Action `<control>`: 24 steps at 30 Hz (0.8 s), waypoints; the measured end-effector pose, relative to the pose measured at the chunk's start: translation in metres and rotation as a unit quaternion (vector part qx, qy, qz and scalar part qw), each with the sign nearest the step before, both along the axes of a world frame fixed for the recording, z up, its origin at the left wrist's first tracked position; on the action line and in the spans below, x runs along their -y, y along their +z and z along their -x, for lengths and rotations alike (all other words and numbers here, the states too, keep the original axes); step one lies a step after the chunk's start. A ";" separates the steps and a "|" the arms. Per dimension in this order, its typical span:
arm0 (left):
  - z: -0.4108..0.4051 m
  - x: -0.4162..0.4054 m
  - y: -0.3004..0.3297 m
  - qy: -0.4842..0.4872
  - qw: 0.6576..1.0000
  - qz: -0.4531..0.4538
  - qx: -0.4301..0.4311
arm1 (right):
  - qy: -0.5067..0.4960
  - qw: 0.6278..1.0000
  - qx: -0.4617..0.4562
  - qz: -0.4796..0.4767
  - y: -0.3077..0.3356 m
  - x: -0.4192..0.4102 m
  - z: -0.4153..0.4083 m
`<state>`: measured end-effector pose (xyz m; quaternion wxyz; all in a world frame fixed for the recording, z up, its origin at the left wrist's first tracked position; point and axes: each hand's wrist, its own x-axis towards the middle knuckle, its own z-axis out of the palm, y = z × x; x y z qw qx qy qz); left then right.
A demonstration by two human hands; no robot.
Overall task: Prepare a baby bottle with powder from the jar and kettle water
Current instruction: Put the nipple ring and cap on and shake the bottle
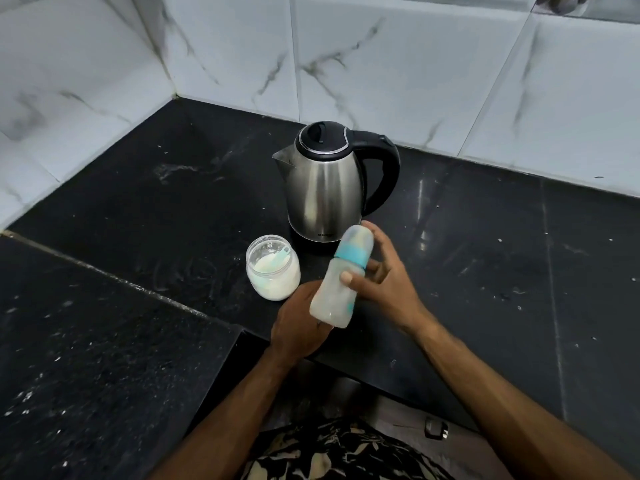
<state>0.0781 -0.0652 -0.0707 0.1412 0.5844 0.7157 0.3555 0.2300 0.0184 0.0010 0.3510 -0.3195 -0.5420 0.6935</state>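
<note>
Three task items are gathered near the front edge of the black stone desk (138, 202), so that all lie within easy reach. Largest is the steel kettle (325, 188), stood upright with its lid closed and its black handle turned to the right, presumably ready for a right-hand pour. Just in front and to its left, the open glass jar (273, 271) is set with white powder and a pale scoop inside. The baby bottle (341, 282) is held tilted above the desk edge, cap and blue collar on: the right hand (388, 275) is wrapped round its middle, thumb pressed on the front, while the left hand (298, 323) supports its base, though whether the left fingers are clenched cannot be told. Uncapping is judged the step in hand. White marbled tiles line the corner behind, and pale specks are scattered over the stone
</note>
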 end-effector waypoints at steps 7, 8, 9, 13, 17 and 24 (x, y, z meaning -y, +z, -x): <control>0.002 -0.002 -0.008 -0.049 0.998 -0.022 -0.036 | -0.180 0.972 -0.128 0.083 0.010 -0.023 -0.003; 0.001 -0.001 -0.005 -0.042 0.998 -0.023 -0.035 | -0.160 0.978 -0.110 0.076 0.008 -0.019 -0.003; 0.001 -0.001 -0.005 -0.038 0.999 -0.024 -0.029 | -0.118 0.988 -0.077 0.060 0.005 -0.013 -0.003; 0.002 -0.001 -0.002 -0.038 0.999 0.001 0.004 | 0.009 1.000 0.011 -0.004 -0.003 -0.001 -0.006; 0.002 -0.001 -0.006 -0.053 0.998 -0.015 -0.019 | -0.156 0.979 -0.107 0.071 0.007 -0.023 -0.008; 0.002 -0.002 -0.003 -0.017 1.000 0.012 0.004 | 0.025 0.999 0.009 -0.020 -0.004 -0.001 -0.003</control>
